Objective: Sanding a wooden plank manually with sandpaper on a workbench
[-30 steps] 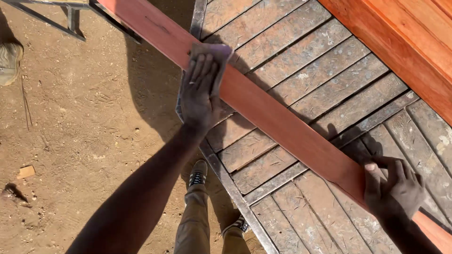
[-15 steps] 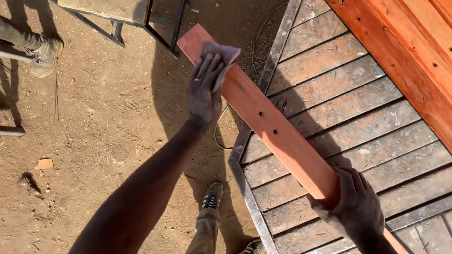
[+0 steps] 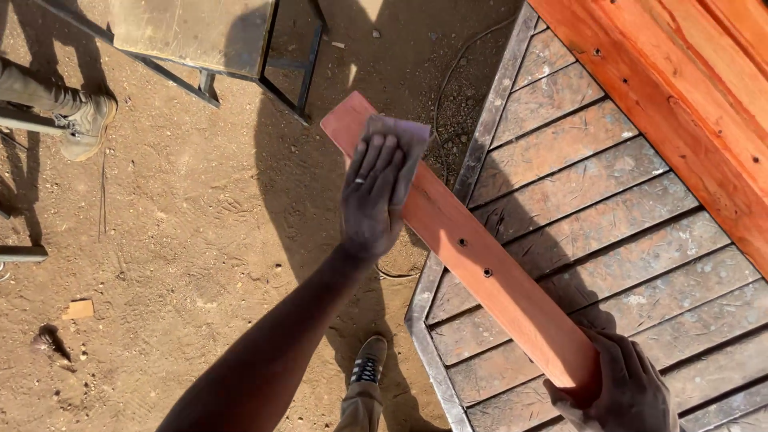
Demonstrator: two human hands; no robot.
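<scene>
Dirt [image 3: 184,240] fills the left, with another person's shoe [image 3: 84,124] near a metal frame [image 3: 240,56]. Left hand [image 3: 372,200] lies flat, fingers spread, pressing a sanding sheet [image 3: 408,144] on the board's [image 3: 480,272] upper end. That reddish board slants over a slatted pallet [image 3: 608,200]. Right hand [image 3: 628,392] has its grip closed around the lower end.

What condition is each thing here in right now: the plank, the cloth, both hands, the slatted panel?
Long reddish wooden plank: held slanted, far end over dirt, two small holes showing.
Grey cloth pad: pressed flat on the plank's far end.
Left hand: fingers spread flat on the pad.
Right hand: closed round the plank's near end.
Grey slatted wooden panel: lying flat, weathered.
Orange wooden frame: glossy, dotted with holes.
</scene>
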